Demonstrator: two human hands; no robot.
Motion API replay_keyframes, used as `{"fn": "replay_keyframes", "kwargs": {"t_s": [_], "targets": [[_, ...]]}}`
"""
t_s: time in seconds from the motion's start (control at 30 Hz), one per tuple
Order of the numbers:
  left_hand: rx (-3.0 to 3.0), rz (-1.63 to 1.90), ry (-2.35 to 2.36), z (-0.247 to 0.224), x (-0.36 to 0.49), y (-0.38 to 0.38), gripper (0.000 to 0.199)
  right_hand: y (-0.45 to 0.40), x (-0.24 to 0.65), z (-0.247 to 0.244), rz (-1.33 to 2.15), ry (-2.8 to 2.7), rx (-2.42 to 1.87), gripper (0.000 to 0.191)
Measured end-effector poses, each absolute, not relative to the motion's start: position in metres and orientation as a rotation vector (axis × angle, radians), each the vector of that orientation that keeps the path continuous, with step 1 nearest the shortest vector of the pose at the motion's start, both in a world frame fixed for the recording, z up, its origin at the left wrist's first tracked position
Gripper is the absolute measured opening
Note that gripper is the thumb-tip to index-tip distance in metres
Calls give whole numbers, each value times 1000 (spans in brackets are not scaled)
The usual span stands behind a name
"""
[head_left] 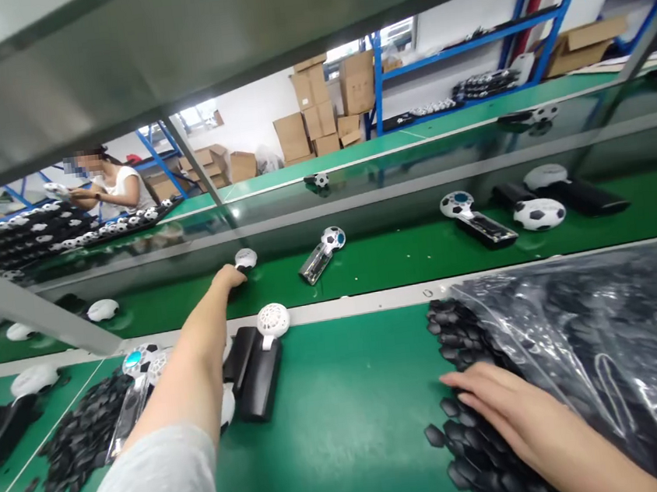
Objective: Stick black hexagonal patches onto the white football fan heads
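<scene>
My left hand point(231, 276) reaches out over the green belt point(274, 284), closed around the black handle of a device with a round white head point(246, 258). My right hand point(485, 394) rests on a heap of small black pieces point(472, 442) at the right, fingers stretched and close together; whether a piece is under them is hidden. Black devices point(262, 378) with white football-patterned heads lie beside my left forearm. Farther along the belt is an opened device point(322, 256) with its inside showing.
A clear plastic bag point(586, 352) of black pieces lies at right. More black pieces point(83, 428) are heaped at left. Several devices point(539, 213) sit on the belt at right. A metal shelf point(223, 22) hangs overhead. A person point(122, 185) works behind stacked trays at far left.
</scene>
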State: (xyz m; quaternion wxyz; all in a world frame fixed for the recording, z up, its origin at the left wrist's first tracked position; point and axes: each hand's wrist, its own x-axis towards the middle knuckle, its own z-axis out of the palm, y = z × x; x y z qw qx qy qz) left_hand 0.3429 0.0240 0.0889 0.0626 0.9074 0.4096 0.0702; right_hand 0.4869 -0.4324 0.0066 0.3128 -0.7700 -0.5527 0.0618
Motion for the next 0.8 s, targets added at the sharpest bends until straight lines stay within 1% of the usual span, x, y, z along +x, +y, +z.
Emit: {"fn": "replay_keyframes", "kwargs": {"t_s": [0.1, 0.17, 0.27, 0.33, 0.4, 0.47, 0.57, 0.67, 0.8], "targets": [[2655, 109, 1420, 103, 345, 22, 31, -429, 483, 18, 254, -1330, -2043, 21], [2641, 101, 1431, 121, 352, 11, 37, -427, 479, 29, 324, -1261, -2015, 20], [2658, 99, 1266, 146, 352, -31, 48, -424, 471, 47, 398, -1245, -1894, 21], [2681, 67, 1027, 149, 341, -76, 53, -420, 467, 54, 422, -1239, -1798, 21], [2708, -1, 805, 139, 325, -129, 59, -415, 463, 57, 433, -1201, -1713, 17], [2703, -82, 644, 118, 308, -177, 64, -411, 459, 56, 454, -1171, -1668, 14], [2664, -157, 520, 81, 290, -226, 61, -405, 456, 50, 470, -1205, -1635, 9], [2677, -175, 520, 60, 288, -242, 58, -402, 453, 45, 391, -1308, -1648, 12], [2709, 44, 433, 58, 300, -241, 77, -401, 451, 42, 219, -1428, -1716, 12]]}}
